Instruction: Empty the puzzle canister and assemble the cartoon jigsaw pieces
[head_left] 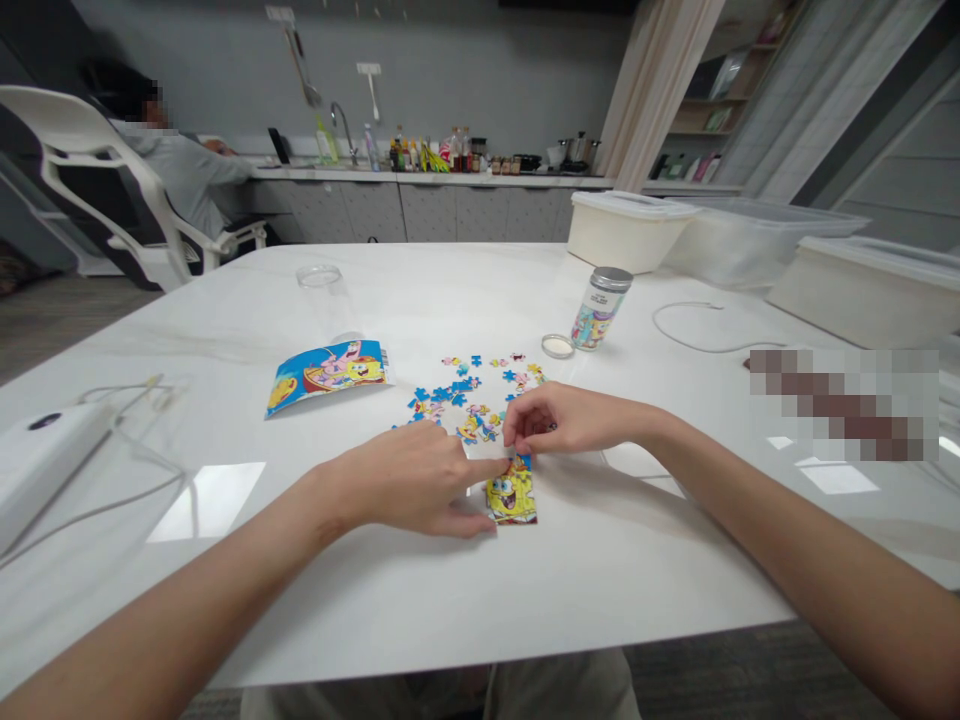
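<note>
A small joined section of jigsaw puzzle [511, 497], showing a yellow cartoon face, lies on the white table close in front of me. My left hand [409, 475] comes from its left, index finger stretched to the section's upper part and thumb apart by its lower left corner. At the top edge, the fingers of my right hand [551, 418] are pinched together on a puzzle piece [525, 462] with some blue on it, largely hidden by the fingertips. Loose puzzle pieces [442, 393] are scattered just beyond both hands. A curved picture sheet [330, 375] with the cartoon print lies to the left.
Beyond the pieces stand a printed can [601, 308], a round lid [557, 346] and a clear jar [322, 300]. Storage boxes [626, 230] line the far right. A white power strip [52, 460] with cables is at left. Another person [176, 170] sits at the back left.
</note>
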